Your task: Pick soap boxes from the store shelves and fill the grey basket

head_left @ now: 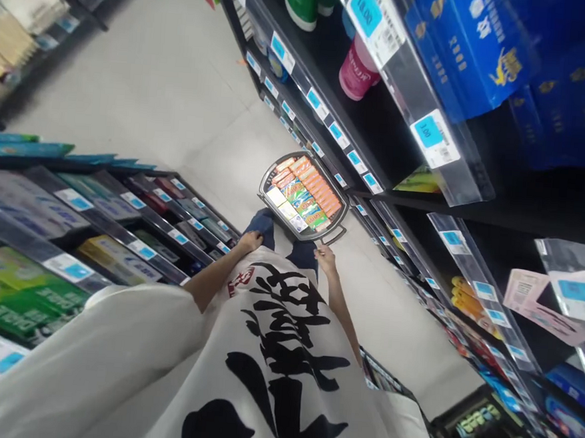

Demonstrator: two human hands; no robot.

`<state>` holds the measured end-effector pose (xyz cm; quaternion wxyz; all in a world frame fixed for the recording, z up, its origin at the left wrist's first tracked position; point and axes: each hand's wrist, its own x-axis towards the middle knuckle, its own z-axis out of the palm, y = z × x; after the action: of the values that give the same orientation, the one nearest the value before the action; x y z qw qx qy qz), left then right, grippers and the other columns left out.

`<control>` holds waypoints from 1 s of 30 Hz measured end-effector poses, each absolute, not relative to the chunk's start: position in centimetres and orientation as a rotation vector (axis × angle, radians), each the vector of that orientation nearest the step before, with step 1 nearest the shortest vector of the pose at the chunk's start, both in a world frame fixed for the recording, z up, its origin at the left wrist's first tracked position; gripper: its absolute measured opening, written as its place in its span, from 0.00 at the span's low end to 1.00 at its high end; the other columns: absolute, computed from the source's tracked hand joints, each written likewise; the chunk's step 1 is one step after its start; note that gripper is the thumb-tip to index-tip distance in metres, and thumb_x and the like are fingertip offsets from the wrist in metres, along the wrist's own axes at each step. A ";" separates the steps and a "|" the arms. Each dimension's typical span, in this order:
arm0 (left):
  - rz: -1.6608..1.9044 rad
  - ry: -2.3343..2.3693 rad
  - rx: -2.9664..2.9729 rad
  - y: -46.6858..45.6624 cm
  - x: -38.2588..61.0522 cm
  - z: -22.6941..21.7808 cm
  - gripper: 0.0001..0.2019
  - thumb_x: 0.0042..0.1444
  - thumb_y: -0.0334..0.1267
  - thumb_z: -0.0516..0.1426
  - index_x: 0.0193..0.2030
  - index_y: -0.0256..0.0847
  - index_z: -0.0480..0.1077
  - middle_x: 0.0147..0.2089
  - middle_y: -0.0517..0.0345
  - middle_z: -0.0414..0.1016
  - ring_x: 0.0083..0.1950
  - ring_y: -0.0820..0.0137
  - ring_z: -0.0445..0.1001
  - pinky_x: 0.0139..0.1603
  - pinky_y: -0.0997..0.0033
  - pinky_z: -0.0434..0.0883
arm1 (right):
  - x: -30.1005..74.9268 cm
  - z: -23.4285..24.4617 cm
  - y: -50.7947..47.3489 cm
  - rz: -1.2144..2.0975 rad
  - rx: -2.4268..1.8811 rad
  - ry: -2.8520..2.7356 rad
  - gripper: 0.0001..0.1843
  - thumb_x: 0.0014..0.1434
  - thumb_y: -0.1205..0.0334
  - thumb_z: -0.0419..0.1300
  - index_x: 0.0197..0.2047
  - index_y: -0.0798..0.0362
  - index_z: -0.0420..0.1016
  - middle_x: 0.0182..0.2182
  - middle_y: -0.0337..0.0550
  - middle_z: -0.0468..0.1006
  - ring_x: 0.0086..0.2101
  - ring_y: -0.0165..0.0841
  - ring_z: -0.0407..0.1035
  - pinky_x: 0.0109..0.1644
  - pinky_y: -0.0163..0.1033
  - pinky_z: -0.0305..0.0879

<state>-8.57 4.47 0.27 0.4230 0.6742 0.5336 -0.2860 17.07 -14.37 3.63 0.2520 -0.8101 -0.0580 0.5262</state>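
I look down my own front, at a white shirt with large black characters. My right hand (326,256) hangs at my side with its fingers closed at the dark handle of a grey shopping basket (268,189). The basket holds rows of small orange, green and white boxes (308,192). My left hand (249,241) rests against my thigh in blue jeans, fingers curled, with nothing in it.
I stand in a narrow shop aisle on a pale tiled floor (182,84). Black shelves with blue price tags (429,132) run along the right, carrying blue cartons and a pink tub (357,71). A lower shelf of flat boxed goods (96,232) runs along the left.
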 end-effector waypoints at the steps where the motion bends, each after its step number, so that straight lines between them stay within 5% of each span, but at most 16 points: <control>1: -0.759 1.338 1.677 3.1 -7.9 -0.3 0.15 0.70 0.45 0.58 0.51 0.35 0.76 0.53 0.46 0.80 0.55 0.60 0.78 0.61 0.51 0.73 | 17.6 3.2 -15.2 1.470 -2.236 -0.221 0.10 0.53 0.63 0.67 0.41 0.49 0.77 0.29 0.35 0.79 0.36 0.35 0.75 0.54 0.44 0.71; 5: -0.856 1.330 1.666 -2.5 -4.5 -1.9 0.20 0.70 0.44 0.52 0.57 0.33 0.75 0.61 0.37 0.76 0.63 0.53 0.73 0.64 0.54 0.70 | 20.1 1.9 -19.3 1.547 -2.337 -0.449 0.11 0.53 0.66 0.67 0.41 0.48 0.78 0.31 0.36 0.80 0.41 0.36 0.76 0.61 0.44 0.67; 10: -0.898 1.292 1.631 -7.8 -2.2 -2.2 0.26 0.66 0.49 0.53 0.65 0.39 0.71 0.67 0.40 0.71 0.68 0.49 0.68 0.67 0.54 0.66 | 24.5 1.2 -25.1 1.574 -2.493 -0.622 0.16 0.59 0.60 0.62 0.51 0.47 0.75 0.40 0.38 0.83 0.38 0.32 0.77 0.53 0.38 0.71; 15: -0.987 1.264 1.535 -12.2 -2.3 -0.5 0.27 0.61 0.46 0.59 0.65 0.38 0.71 0.66 0.39 0.72 0.65 0.50 0.72 0.67 0.55 0.67 | 29.3 0.6 -28.3 1.627 -2.646 -0.746 0.13 0.55 0.60 0.62 0.46 0.48 0.75 0.32 0.37 0.83 0.34 0.34 0.77 0.45 0.38 0.73; 19: -0.998 1.284 1.530 -14.9 -2.5 -0.4 0.24 0.59 0.44 0.60 0.62 0.41 0.73 0.65 0.40 0.72 0.69 0.47 0.66 0.70 0.46 0.62 | 31.9 -2.1 -27.0 1.656 -2.665 -0.869 0.11 0.52 0.63 0.64 0.40 0.47 0.75 0.26 0.35 0.80 0.32 0.35 0.76 0.42 0.38 0.71; 25: -0.938 1.338 1.528 -12.3 -3.2 -5.6 0.23 0.66 0.44 0.54 0.64 0.36 0.69 0.63 0.37 0.72 0.65 0.49 0.70 0.62 0.52 0.70 | 28.6 -9.3 -21.7 1.653 -2.608 -0.990 0.13 0.60 0.62 0.59 0.49 0.49 0.76 0.38 0.43 0.83 0.39 0.36 0.76 0.49 0.39 0.69; 30: -0.841 1.432 1.640 -4.8 -3.1 -11.5 0.30 0.65 0.40 0.54 0.71 0.29 0.58 0.69 0.32 0.64 0.69 0.48 0.64 0.69 0.53 0.65 | 18.7 -12.2 -22.1 1.710 -2.565 -0.953 0.14 0.59 0.60 0.62 0.49 0.51 0.76 0.42 0.45 0.81 0.43 0.38 0.73 0.50 0.40 0.68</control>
<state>-3.11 -4.77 -11.46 0.3929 0.6462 0.5642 -0.3312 18.67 -22.15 -12.25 -0.0426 -0.7943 -0.2951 0.5293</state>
